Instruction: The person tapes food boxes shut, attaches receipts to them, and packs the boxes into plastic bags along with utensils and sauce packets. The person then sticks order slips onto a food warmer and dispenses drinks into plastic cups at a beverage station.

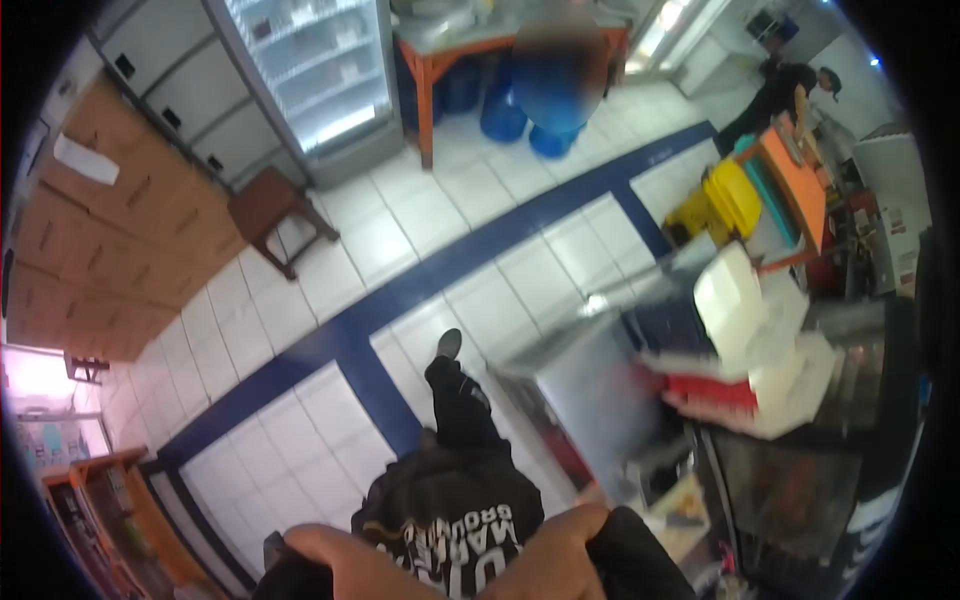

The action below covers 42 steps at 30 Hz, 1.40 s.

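Hands cut off below, grip untellable; bent left forearm [358,560], right forearm [560,553] converge downward.

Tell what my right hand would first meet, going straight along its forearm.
Cannot be told: the right forearm runs out at the lower edge, the right hand unseen. The left forearm slants towards it, at unclear depth.

Black top [440,482], worn, lower centre of the frame; white block capitals [495,540] printed across it, partly hidden. Black trouser leg [462,412] seen above, small pale mark included; dark grey shoe [449,345] worn.
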Motion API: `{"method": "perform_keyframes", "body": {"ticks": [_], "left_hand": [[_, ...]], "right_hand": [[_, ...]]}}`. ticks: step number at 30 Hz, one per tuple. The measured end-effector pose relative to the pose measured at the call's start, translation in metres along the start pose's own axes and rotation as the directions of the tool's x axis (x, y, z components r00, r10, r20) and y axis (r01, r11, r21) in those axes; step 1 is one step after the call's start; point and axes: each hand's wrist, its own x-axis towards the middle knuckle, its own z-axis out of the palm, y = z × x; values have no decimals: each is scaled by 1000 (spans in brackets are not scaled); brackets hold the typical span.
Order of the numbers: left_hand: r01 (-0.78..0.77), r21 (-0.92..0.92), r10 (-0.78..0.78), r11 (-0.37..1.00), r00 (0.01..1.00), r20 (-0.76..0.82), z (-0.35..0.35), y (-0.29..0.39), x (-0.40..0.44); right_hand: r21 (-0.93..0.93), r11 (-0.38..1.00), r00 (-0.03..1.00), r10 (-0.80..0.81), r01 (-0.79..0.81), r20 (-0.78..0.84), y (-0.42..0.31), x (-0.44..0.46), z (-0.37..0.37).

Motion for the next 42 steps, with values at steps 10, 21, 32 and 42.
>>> {"method": "perform_keyframes", "body": {"ticks": [10, 21, 32, 42], "left_hand": [[654, 382, -566, 653, 756, -328, -326, 191, -24], [914, 399, 502, -71, 378, -778, -921, 243, -86], [965, -90, 327, -245, -5, -945, -1234, 302, 4], [964, 223, 255, -147, 254, -933, -1242, 306, -31]], "right_hand": [[-690, 564, 850, 506, -453, -145, -250, 134, -298], [-637, 224, 473, -502, -738, -724, -468, 141, -787], [-517, -195, 528, -558, -833, -640, -655, 262, -1033], [-499, -604, 680, -99, -622, -727, -738, 276, -1112]]}}
